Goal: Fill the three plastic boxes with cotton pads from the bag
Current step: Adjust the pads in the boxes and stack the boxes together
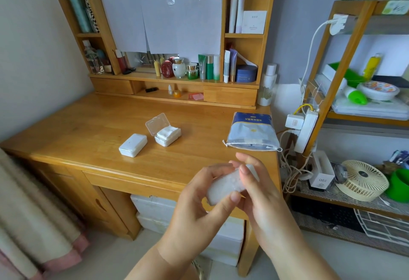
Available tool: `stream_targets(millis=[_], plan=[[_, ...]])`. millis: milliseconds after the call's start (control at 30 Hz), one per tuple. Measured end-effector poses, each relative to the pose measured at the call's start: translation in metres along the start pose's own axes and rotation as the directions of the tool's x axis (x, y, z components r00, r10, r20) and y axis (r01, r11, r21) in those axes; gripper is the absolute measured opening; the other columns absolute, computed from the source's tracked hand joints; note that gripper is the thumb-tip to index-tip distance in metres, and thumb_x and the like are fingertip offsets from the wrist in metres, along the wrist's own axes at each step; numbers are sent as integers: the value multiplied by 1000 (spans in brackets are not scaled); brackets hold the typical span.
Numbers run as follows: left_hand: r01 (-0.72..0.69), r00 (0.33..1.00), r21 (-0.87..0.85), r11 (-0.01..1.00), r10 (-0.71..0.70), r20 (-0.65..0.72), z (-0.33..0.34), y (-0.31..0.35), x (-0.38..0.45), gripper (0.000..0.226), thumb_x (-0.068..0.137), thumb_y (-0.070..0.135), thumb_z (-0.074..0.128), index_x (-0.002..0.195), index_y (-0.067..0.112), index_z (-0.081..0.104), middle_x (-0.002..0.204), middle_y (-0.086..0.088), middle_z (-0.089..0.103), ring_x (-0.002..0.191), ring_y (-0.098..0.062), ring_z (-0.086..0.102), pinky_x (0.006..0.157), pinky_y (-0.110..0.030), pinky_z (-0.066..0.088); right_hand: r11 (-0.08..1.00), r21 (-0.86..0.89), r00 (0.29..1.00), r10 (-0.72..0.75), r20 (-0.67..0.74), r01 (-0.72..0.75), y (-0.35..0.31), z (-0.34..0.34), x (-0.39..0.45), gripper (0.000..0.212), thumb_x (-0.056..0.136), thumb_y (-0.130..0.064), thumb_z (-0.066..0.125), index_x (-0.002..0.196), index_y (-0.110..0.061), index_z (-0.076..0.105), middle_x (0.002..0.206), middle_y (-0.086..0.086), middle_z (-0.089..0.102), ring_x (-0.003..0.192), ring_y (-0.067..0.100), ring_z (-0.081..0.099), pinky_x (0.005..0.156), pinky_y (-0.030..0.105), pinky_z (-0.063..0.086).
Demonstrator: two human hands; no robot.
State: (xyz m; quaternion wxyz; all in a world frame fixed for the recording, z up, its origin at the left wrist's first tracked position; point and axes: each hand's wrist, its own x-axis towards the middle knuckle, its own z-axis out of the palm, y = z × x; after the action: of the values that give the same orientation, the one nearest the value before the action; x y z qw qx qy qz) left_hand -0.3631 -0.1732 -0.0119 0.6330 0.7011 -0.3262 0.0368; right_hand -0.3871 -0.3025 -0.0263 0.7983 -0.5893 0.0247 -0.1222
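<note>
A clear plastic box (224,188) packed with white cotton pads is held in the air in front of the desk's near edge. My left hand (199,204) grips it from the left and below. My right hand (259,187) curls round its right end, with a thumb on top. On the wooden desk (93,125) a closed box (132,145) full of pads lies at the left. Right of it stands an open box (166,133), lid up, heaped with pads. The blue and white bag of pads (252,132) lies flat near the desk's right edge.
A shelf unit with cosmetics bottles and jars (199,69) lines the back of the desk. A white bottle (267,85) stands at the back right corner. A power strip (306,131) and cables hang off the wooden rack to the right. White foam boxes (155,211) sit under the desk.
</note>
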Motion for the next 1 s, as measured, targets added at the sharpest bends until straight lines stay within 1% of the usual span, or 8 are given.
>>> stream_targets(millis=[167,367,567,700,767,833,900,1000], plan=[[64,996,-62,996,-67,-61,3,0,-1,26,87,26,62,110,15,66,110,1,68,108,-19,62,89,-31,49,997,-26,997,-72,37,73,-1,0,-1,35,77,-50,62,107,-33,64,113,-9,65,103,12,65,74,26,53],[-108,993,205,973,115,-20,3,-6,-1,42,81,25,72,122,20,62,117,10,66,111,-14,60,92,-30,47,979,-122,987,-163,-2,162,4,5,-2,28,79,-56,53,89,-30,57,98,9,61,86,15,59,71,31,50],[-13,999,213,977,20,-29,-3,-23,-8,40,81,38,68,120,32,62,106,15,69,98,-5,65,82,-25,51,996,-89,1000,-9,-26,7,18,4,1,39,81,-63,54,85,-24,58,79,14,52,73,17,56,61,29,51],[65,995,305,950,-85,54,-13,-41,-8,44,82,44,68,124,37,58,111,19,66,105,1,61,87,-26,49,988,-99,986,105,-129,-119,40,9,18,22,93,-36,51,81,-21,62,70,3,57,65,12,58,55,26,46],[128,989,244,961,-143,44,-20,-50,-7,39,86,40,64,125,37,57,111,17,66,106,-2,61,89,-26,48,982,-132,982,118,-146,-138,49,16,31,21,95,-26,48,80,-18,60,69,4,58,65,13,59,54,28,48],[205,978,149,967,-208,0,-29,-61,-4,36,89,32,61,124,35,58,112,15,67,107,-5,61,92,-27,47,972,-189,986,123,-112,-143,58,26,47,21,96,-24,45,82,-14,57,75,9,58,69,17,59,62,37,51],[243,969,150,958,-235,-69,-40,-73,-1,33,91,28,61,124,34,59,110,17,68,105,-1,61,89,-21,46,954,-243,984,177,-25,-178,66,37,63,19,97,-35,44,93,-22,56,88,7,61,80,19,63,77,43,54],[305,943,154,940,-275,-189,-65,-93,6,33,87,37,61,120,39,59,102,17,70,89,4,62,75,-11,45,896,-401,965,245,88,-191,77,47,88,51,79,-69,33,121,-42,45,110,-12,57,100,13,62,92,37,50]])
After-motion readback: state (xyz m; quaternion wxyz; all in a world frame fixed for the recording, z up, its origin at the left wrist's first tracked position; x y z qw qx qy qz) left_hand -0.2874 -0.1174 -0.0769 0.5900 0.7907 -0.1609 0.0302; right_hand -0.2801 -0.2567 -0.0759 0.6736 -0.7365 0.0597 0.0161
